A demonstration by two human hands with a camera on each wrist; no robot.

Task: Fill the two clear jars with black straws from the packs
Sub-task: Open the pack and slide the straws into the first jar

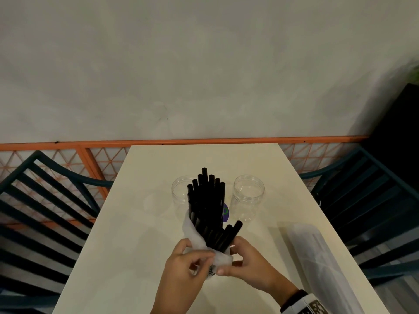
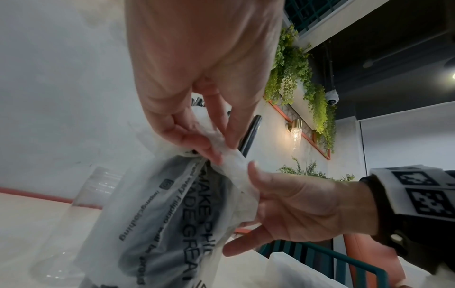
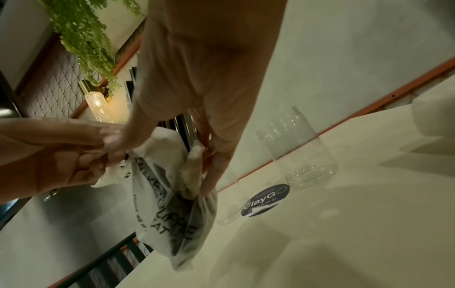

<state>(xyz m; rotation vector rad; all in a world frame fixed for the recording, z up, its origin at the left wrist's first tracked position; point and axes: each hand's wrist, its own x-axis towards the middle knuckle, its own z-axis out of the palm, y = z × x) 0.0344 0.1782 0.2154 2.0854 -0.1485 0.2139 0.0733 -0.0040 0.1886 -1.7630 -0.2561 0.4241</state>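
Observation:
A bundle of black straws (image 1: 206,205) sticks up out of a white printed plastic pack (image 1: 223,259), which I hold just above the cream table (image 1: 127,245). My left hand (image 1: 195,257) pinches the pack's crumpled plastic edge (image 2: 216,138) between thumb and fingers. My right hand (image 1: 240,261) grips the pack from the other side, thumb on the plastic (image 2: 253,171). Two clear jars stand open behind the bundle. The left jar (image 1: 178,196) is partly hidden by the straws, and the right jar (image 1: 248,198) holds no straws. The pack (image 3: 169,214) hangs below my fingers.
A second pale pack (image 1: 317,257) lies on the table's right side. A round dark sticker (image 3: 265,200) sits on the table between the jars. Dark slatted chairs stand to the left (image 1: 45,200) and right (image 1: 374,200), with an orange rail (image 1: 204,141) behind the table.

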